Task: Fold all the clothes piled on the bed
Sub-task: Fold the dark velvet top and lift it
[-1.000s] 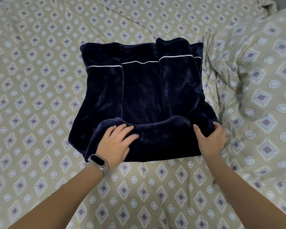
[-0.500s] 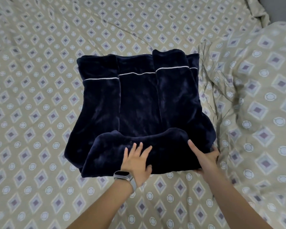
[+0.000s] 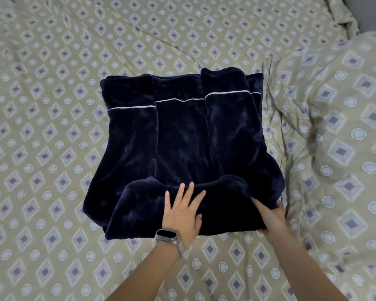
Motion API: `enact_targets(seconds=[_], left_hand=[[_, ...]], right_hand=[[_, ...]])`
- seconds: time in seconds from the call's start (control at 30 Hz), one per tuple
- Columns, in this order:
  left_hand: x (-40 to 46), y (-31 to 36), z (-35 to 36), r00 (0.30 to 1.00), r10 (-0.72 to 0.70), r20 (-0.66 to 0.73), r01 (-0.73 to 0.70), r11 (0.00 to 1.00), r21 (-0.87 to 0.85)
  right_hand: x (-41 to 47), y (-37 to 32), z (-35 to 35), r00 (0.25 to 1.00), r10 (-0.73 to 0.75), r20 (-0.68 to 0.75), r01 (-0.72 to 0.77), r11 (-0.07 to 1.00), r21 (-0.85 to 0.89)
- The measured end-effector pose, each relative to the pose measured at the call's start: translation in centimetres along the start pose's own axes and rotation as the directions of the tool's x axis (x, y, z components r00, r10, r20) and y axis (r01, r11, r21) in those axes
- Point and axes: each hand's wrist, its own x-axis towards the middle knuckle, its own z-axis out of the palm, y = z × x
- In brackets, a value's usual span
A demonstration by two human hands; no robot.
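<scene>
Bedsheet (image 3: 52, 148) surrounds folded garment (image 3: 182, 131).

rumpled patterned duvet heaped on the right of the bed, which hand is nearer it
Right. The right hand grips the navy fleece garment's corner beside the rumpled patterned duvet; the left hand presses mid-fold.

The garment (image 3: 182, 135) lies on the bedsheet (image 3: 41, 127), duvet (image 3: 339, 148) to its right. Left hand (image 3: 181, 213) rests on the near folded edge; right hand (image 3: 271, 218) grips its right corner.
</scene>
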Motion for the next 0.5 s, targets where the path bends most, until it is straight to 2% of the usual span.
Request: enact_targets(seconds=[0.1, 0.2, 0.23, 0.27, 0.3, 0.33, 0.37, 0.4, 0.43, 0.47, 0.5], left_hand=[[0.5, -2.0, 0.1, 0.98, 0.027, 0.195, -0.024, 1.0, -0.014], [0.8, -2.6, 0.3, 0.961, 0.073, 0.267, -0.084, 0.996, 0.029], [1.0, -2.5, -0.2, 0.96, 0.057, 0.273, -0.05, 0.998, -0.032], [1.3, -2.2, -0.8, 0.959, 0.033, 0.28, 0.014, 0.986, -0.163], [1.4, -1.6, -1.7, 0.962, 0.003, 0.272, 0.099, 0.928, -0.36], [1.5, -1.0, -2.9, 0.962, -0.037, 0.271, 0.198, 0.777, -0.597], [1.6, -0.4, -4.1, 0.956, -0.07, 0.286, 0.278, 0.53, -0.801], [1.5, -0.1, -5.2, 0.946, -0.08, 0.314, 0.324, 0.257, -0.911], [1.4, 0.2, -6.1, 0.936, -0.077, 0.343, 0.347, 0.038, -0.937], [1.3, 0.2, -6.9, 0.932, -0.068, 0.355, 0.346, -0.113, -0.931], [1.1, 0.3, -7.7, 0.937, -0.072, 0.341, 0.32, -0.205, -0.925]], right_hand=[[0.0, -0.1, -0.1, 0.999, 0.017, 0.029, -0.018, 1.0, 0.022], [-0.6, -0.5, 0.0, 0.996, 0.028, 0.086, -0.036, 0.995, 0.092], [-1.2, -0.9, 0.2, 0.997, -0.008, 0.082, -0.001, 0.995, 0.103], [-2.0, -1.5, 0.6, 0.996, -0.06, 0.073, 0.053, 0.994, 0.099], [-2.9, -2.1, 1.2, 0.99, -0.122, 0.072, 0.116, 0.99, 0.076], [-4.1, -2.9, 1.9, 0.976, -0.195, 0.092, 0.192, 0.98, 0.045], [-5.3, -3.9, 2.9, 0.953, -0.275, 0.128, 0.276, 0.961, 0.009], [-6.7, -4.9, 4.0, 0.917, -0.36, 0.175, 0.37, 0.929, -0.028], [-8.2, -6.0, 5.2, 0.87, -0.438, 0.226, 0.462, 0.885, -0.062], [-9.8, -7.1, 6.5, 0.816, -0.501, 0.286, 0.541, 0.837, -0.078], [-11.4, -8.1, 7.9, 0.759, -0.544, 0.357, 0.607, 0.789, -0.089]])
